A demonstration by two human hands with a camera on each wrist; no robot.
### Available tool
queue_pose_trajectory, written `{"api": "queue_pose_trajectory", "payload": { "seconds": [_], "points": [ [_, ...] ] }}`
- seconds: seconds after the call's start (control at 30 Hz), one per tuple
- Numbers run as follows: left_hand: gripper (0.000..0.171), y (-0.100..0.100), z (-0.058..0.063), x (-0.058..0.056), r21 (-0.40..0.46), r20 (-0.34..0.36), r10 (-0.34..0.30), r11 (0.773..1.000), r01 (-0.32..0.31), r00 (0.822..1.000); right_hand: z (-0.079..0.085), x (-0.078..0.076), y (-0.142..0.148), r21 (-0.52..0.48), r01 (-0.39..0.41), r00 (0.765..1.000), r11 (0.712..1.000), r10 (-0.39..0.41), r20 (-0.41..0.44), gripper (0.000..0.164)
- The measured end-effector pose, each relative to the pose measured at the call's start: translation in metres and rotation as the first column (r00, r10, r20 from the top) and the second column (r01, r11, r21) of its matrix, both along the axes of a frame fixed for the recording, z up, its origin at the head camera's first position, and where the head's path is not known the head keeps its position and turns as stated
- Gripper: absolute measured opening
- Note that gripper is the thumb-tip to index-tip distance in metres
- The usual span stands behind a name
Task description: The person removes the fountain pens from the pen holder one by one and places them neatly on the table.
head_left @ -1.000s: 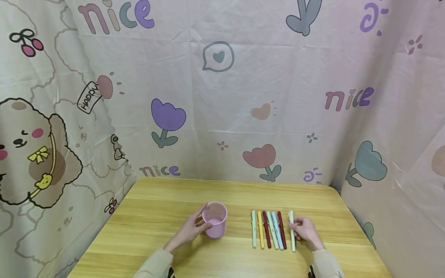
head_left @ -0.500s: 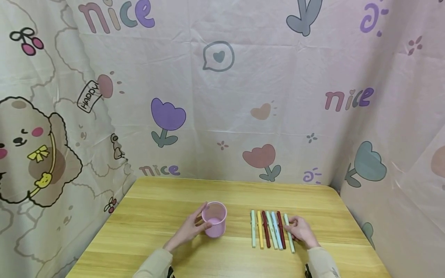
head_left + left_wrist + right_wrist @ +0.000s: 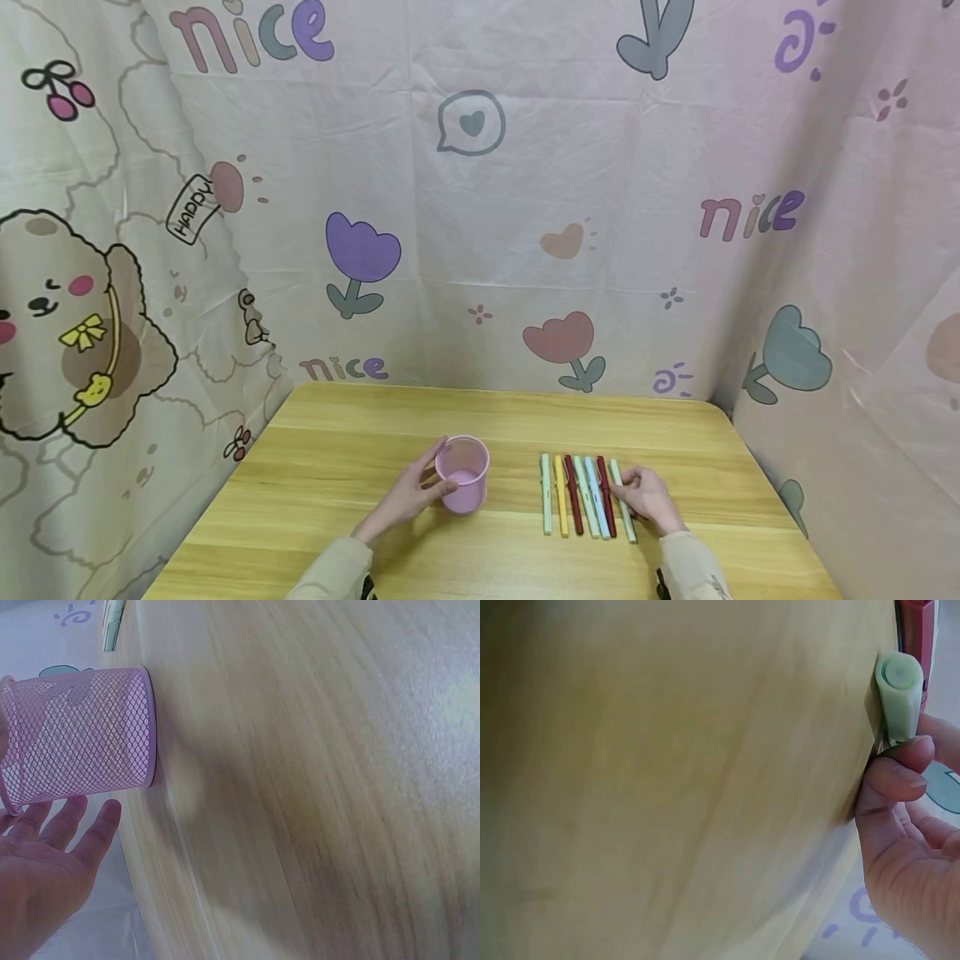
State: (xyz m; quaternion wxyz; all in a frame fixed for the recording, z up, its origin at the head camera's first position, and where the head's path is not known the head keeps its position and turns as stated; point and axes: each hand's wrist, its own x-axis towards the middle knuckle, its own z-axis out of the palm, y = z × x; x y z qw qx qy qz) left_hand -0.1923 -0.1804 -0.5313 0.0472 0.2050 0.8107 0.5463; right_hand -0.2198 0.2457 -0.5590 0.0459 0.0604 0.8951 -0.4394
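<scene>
A pink mesh pen holder (image 3: pixel 463 483) stands upright on the wooden table. My left hand (image 3: pixel 411 492) holds it from the left, thumb on the near side and a finger at the far rim. In the left wrist view, the holder's mesh wall (image 3: pixel 82 735) rises beside spread fingers. My right hand (image 3: pixel 648 497) pinches a light green pen (image 3: pixel 622 500) at the right end of a row of pens. The right wrist view shows this pen's round end (image 3: pixel 900 673) just beyond the thumb and fingertip. The pen lies slightly slanted beside a dark red pen (image 3: pixel 607 496).
Several other pens lie side by side: a pale green pen (image 3: pixel 546 493) at the left end, a yellow pen (image 3: pixel 561 496), then dark red, green and light blue ones. A printed cloth (image 3: pixel 480 250) hangs behind the table (image 3: pixel 360 417) and along its sides.
My right hand has moved left with the light green pen, bringing it close to the row and tilting it. The left hand and the pen holder have stayed in place.
</scene>
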Motion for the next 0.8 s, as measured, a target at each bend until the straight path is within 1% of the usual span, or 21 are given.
{"api": "queue_pose_trajectory", "payload": {
  "seconds": [0.13,0.3,0.53,0.8],
  "points": [
    [0.086,-0.0001,-0.0001,-0.0002,0.005,0.008,-0.001,1.000,0.001,1.000,0.0002,0.0005,-0.0008,-0.005,0.004,1.000,1.000,-0.004,-0.001,0.025],
    [0.087,0.0000,-0.0002,-0.0004,0.005,0.010,-0.002,1.000,0.002,1.000,-0.0005,-0.0004,-0.0007,0.012,0.004,1.000,1.000,-0.004,0.004,0.025],
    [0.087,0.0007,0.0001,-0.0008,0.001,0.019,0.015,1.000,-0.015,1.000,-0.0010,-0.0028,-0.0005,0.027,0.006,1.000,1.000,-0.006,0.012,0.025],
    [0.087,-0.0002,-0.0007,0.0000,-0.002,0.019,0.018,1.000,-0.018,1.000,0.0003,0.0010,-0.0025,0.022,0.011,1.000,1.000,-0.011,0.007,0.025]
  ]
}}
